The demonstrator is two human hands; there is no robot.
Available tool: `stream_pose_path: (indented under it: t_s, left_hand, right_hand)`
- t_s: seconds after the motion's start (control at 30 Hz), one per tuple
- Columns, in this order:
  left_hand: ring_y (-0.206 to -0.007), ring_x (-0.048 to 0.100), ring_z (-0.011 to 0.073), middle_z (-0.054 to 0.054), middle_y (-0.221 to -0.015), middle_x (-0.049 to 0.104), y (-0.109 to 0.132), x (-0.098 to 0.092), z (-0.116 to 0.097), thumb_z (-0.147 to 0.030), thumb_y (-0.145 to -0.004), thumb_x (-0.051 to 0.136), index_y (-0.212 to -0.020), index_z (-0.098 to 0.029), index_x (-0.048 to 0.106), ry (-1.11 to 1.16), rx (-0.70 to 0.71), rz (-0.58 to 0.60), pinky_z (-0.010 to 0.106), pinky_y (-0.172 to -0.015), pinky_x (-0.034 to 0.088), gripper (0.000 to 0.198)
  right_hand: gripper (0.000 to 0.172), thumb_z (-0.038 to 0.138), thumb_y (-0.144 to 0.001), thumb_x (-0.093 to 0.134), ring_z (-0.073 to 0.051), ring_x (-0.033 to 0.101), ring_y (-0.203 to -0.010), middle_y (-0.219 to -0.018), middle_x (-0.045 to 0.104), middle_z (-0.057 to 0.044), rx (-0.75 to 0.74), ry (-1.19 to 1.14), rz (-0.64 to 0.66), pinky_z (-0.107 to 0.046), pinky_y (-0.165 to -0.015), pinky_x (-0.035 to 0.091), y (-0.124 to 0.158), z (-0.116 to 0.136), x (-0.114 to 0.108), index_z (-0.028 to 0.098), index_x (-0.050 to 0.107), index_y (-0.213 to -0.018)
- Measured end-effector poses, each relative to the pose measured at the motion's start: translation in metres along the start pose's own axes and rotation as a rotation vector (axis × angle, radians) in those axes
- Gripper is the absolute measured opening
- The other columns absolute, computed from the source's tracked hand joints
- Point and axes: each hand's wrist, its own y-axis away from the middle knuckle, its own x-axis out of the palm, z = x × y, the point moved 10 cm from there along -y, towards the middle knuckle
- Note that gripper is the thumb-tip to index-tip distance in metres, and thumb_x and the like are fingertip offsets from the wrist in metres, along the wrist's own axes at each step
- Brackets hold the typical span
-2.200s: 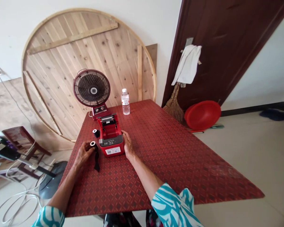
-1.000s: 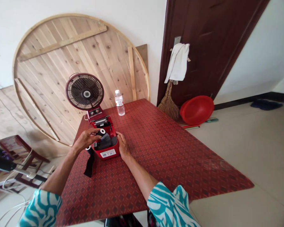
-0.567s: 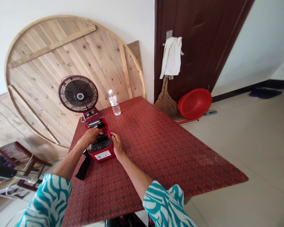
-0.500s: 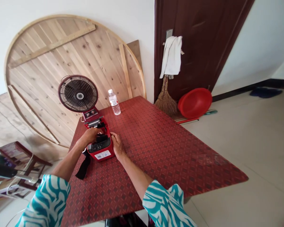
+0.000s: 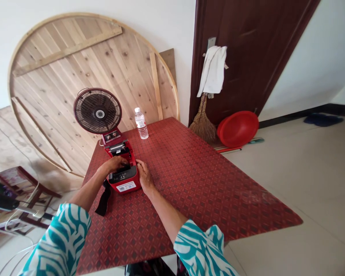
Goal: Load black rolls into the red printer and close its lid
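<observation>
1. Left hand now down inside the red machine; a second ago it held the dark roll above.
2. Roll appears lowered in, mostly hidden; left hand curled, fingertips out of sight, grip cannot be told.
3. Right hand loosely open along the machine's side.
4. Lid up, unclosed; black strip outside, on the table.
</observation>
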Motion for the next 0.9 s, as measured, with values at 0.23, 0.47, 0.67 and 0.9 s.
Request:
stream_pose_path:
  t_s: [0.23, 0.47, 0.67, 0.9]
  left_hand:
    - [-0.098, 0.068, 0.0251, 0.006, -0.104, 0.075, 0.058, -0.035, -0.004, -0.048, -0.080, 0.061, -0.103, -0.022, 0.074, 0.206, -0.027, -0.387, 0.033, -0.089, 0.051, 0.037]
    - [-0.107, 0.064, 0.0268, 0.009, -0.106, 0.073, 0.125, -0.004, -0.021, -0.049, -0.089, 0.050, -0.099, -0.021, 0.072, 0.099, 0.072, -0.638, 0.042, -0.102, 0.042, 0.037]
    - [-0.112, 0.060, 0.0250, 0.008, -0.104, 0.072, 0.131, 0.001, -0.037, -0.038, -0.090, 0.052, -0.097, -0.023, 0.071, -0.150, 0.198, -0.793, 0.048, -0.108, 0.034, 0.025]
    - [-0.131, 0.042, 0.0294, 0.010, -0.130, 0.059, 0.143, 0.004, -0.042, -0.031, -0.090, 0.054, -0.097, -0.023, 0.072, -0.311, 0.234, -0.935, 0.050, -0.106, 0.037, 0.020]
  right_hand:
    - [0.037, 0.044, -0.086, 0.047, -0.021, 0.056, -0.115, -0.117, 0.064, -0.005, 0.002, 0.015, 0.011, -0.038, -0.105, 0.039, 0.000, -0.001, 0.000, 0.025, 0.066, -0.111]
    - [0.038, 0.049, -0.085, 0.049, -0.023, 0.057, -0.113, -0.116, 0.067, -0.004, 0.035, 0.028, 0.006, -0.040, -0.100, 0.042, 0.002, -0.011, -0.005, 0.026, 0.065, -0.111]
    - [0.046, 0.053, -0.083, 0.051, -0.023, 0.060, -0.110, -0.122, 0.066, -0.006, 0.086, 0.034, 0.022, -0.041, -0.096, 0.046, -0.009, -0.018, -0.008, 0.025, 0.060, -0.118]
    - [0.050, 0.057, -0.082, 0.046, -0.023, 0.051, -0.124, -0.135, 0.057, -0.005, -0.052, 0.099, 0.058, -0.043, -0.103, 0.040, -0.082, 0.036, 0.035, 0.027, 0.058, -0.120]
